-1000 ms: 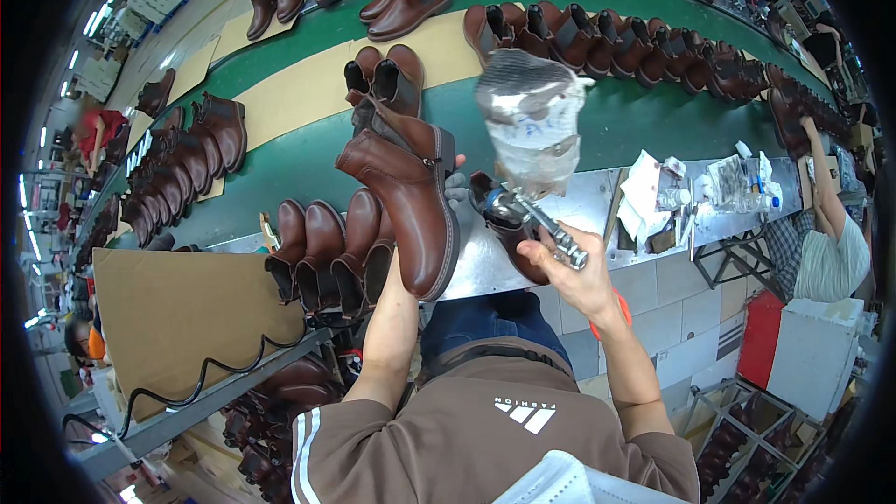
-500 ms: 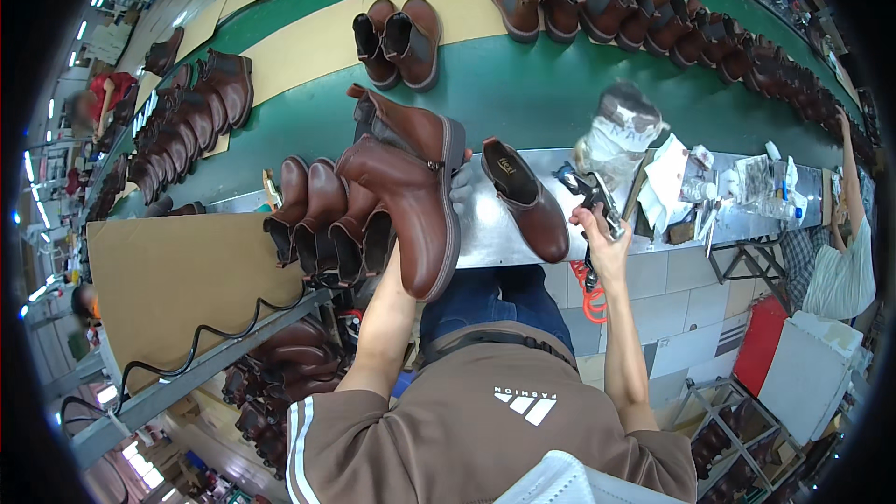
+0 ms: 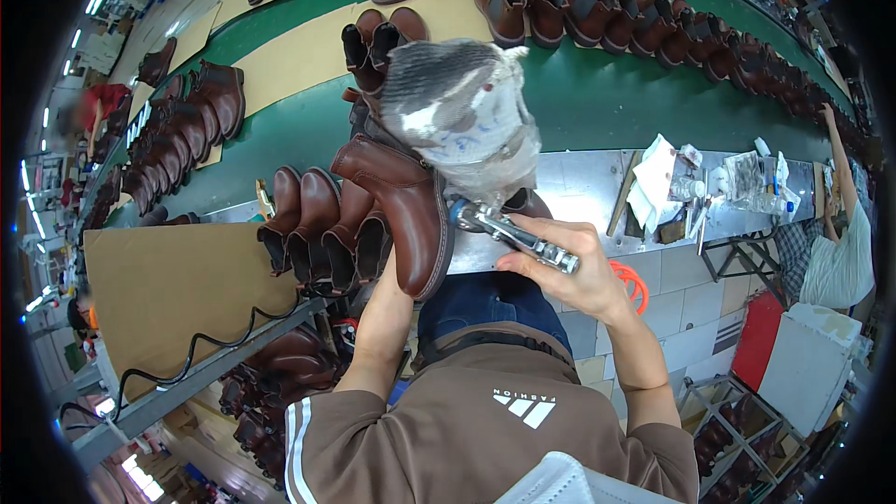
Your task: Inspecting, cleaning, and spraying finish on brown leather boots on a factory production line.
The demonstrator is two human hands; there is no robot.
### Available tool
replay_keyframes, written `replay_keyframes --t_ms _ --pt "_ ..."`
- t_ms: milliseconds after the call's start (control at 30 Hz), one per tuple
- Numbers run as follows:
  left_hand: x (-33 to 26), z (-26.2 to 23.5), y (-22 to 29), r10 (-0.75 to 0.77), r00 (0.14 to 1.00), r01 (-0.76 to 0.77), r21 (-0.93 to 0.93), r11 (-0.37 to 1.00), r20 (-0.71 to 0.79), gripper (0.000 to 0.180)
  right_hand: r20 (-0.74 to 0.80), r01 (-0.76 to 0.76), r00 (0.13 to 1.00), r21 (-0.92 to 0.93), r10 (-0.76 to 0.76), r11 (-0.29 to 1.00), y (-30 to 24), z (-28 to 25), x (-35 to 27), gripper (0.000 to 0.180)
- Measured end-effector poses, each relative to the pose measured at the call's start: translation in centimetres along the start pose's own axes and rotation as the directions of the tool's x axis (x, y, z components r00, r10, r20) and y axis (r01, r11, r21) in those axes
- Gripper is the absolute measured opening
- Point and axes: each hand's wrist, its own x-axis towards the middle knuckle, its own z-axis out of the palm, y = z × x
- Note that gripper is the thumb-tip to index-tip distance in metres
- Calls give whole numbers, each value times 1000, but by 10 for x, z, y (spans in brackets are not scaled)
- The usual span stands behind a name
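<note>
A brown leather ankle boot point(image 3: 403, 210) is held up in front of me, sole edge facing right. My left hand point(image 3: 399, 271) grips it from below and is mostly hidden behind it. My right hand point(image 3: 571, 266) is closed around a metal power tool point(image 3: 511, 231). The tool's big grey fluffy pad point(image 3: 457, 117), partly wrapped in clear plastic, presses against the top of the boot.
A row of brown boots point(image 3: 313, 238) stands on the metal bench point(image 3: 588, 189) beside a cardboard sheet point(image 3: 168, 285). More boots ride the green conveyor point(image 3: 607, 98). Rags and bottles point(image 3: 709, 187) clutter the bench's right end, where another person point(image 3: 835, 257) works.
My right hand has swung the tool from the right side of the bench back to the boot. The pad now rests on the boot, which has tilted a little.
</note>
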Motion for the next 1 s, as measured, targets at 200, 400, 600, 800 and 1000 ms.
replay_keyframes --t_ms 200,400,600,800,1000 --pt "0 -1 -1 23 999 -23 2 1000 27 48 -25 -195 981 -30 194 980 15 -13 -15 37" --pt "-5 -3 1 12 999 -12 4 1000 31 47 -376 -374 828 180 415 910 93 -16 -44 16" --pt "-10 -37 14 -191 968 138 291 947 163 28 -620 -471 668 78 412 879 240 -31 -58 34" --pt "-21 -37 9 -64 993 33 290 957 97 25 -778 -469 627 -332 44 818 211 -14 -64 69" --pt "-3 -37 -6 -116 989 87 271 959 92 23 -23 -304 946 -403 323 863 199 17 -22 125"
